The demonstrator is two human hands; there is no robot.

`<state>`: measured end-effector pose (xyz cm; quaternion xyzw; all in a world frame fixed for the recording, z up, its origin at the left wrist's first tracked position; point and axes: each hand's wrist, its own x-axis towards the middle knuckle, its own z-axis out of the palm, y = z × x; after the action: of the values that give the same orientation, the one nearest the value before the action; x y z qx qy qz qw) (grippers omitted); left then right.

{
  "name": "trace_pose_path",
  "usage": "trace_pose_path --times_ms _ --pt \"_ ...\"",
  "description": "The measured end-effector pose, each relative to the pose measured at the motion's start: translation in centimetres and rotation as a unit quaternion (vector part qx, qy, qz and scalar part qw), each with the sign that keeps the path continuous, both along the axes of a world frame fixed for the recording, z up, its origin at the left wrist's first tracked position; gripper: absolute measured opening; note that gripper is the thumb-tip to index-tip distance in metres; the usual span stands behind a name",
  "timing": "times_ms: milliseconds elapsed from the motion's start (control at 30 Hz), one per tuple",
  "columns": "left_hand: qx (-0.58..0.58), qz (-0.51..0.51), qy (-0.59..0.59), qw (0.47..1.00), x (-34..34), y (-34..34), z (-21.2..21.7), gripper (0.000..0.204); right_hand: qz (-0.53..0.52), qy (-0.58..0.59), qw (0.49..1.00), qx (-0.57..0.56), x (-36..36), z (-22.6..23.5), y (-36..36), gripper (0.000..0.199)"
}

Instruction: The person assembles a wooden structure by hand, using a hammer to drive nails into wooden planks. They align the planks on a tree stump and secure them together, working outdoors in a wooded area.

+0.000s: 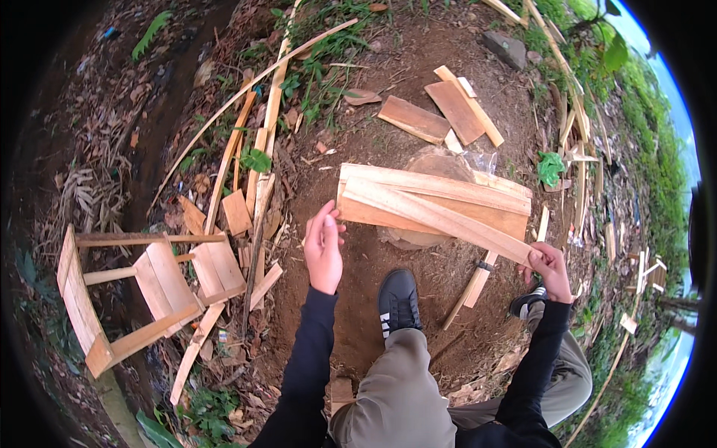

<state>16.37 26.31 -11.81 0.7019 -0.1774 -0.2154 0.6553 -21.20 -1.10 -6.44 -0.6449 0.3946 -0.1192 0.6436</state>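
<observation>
Wooden plank [441,216] pinched at its near end by the right hand [551,270], grip closed on it; plank runs up-left from that hand across a stack of boards [418,187] lying on a tree stump [437,166]. Left hand [323,250] open, fingers straight, fingertips just beside the stack's left end; can't tell if touching. Between the hands, lower down: black shoe [397,299] on bare dirt. Thin stick [469,290] just left of the right hand. Well left of the left hand: unfinished wooden chair frame [127,287], loose offcuts [224,213].
</observation>
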Motion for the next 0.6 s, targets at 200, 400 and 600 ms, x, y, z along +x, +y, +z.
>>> trace_pose_path --times_ms 200,400,600 --pt "0.09 -0.018 -0.161 0.983 0.8 -0.6 -1.0 0.042 0.05 0.035 0.998 0.03 0.9 -1.0 -0.8 0.022" --pt "0.092 -0.018 -0.154 0.984 1.4 -1.5 -0.4 0.036 0.004 0.016 0.996 -0.085 1.2 -0.2 -0.6 0.023" --pt "-0.016 -0.004 0.015 1.0 1.2 -0.9 -1.1 0.023 -0.044 -0.089 0.988 -0.115 2.5 -0.3 0.2 0.034"
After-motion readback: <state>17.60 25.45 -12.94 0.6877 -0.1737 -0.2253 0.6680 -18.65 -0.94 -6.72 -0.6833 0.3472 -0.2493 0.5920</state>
